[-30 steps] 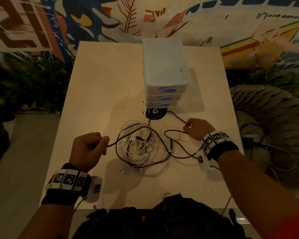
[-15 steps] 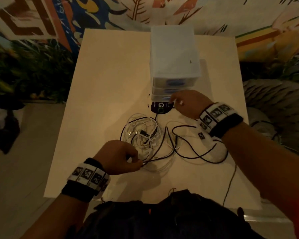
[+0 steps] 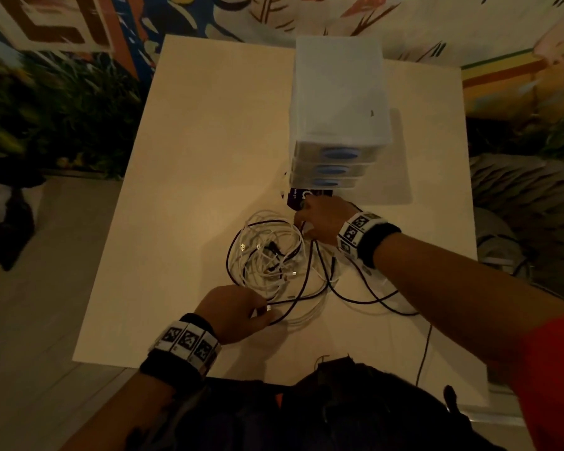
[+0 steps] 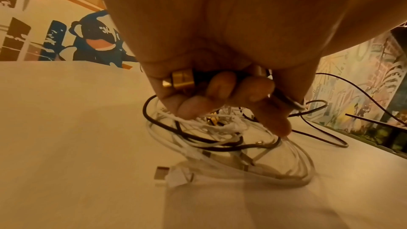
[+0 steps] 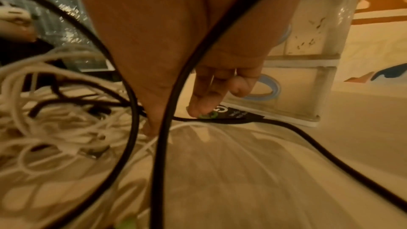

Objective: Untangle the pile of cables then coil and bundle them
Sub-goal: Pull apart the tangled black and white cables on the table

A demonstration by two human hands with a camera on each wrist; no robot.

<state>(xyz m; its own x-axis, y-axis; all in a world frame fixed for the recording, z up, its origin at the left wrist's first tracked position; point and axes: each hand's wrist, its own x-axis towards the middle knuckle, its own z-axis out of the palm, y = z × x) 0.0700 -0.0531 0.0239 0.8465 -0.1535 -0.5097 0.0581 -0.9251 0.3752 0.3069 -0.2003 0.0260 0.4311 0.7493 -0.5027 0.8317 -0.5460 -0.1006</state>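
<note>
Head view: a pale desk (image 3: 189, 177) stands against a painted wall (image 3: 209, 14); a white drawer box (image 3: 339, 102) sits toward the far right corner. The cable pile (image 3: 267, 258), tangled white and black loops, lies mid-desk near the front edge. The left hand (image 3: 233, 312) clenches a black cable (image 3: 293, 304) at the pile's near side; the right hand (image 3: 319, 219) reaches down at its far side, beside a black card (image 3: 295, 201).

Left wrist view: curled fingers (image 4: 218, 86) grasp a black plug with a gold tip (image 4: 181, 80) above the white coils (image 4: 231, 145).

Right wrist view: fingertips (image 5: 198, 109) touch a small green object (image 5: 208, 115) on the card; whether they pinch it cannot be told.
</note>
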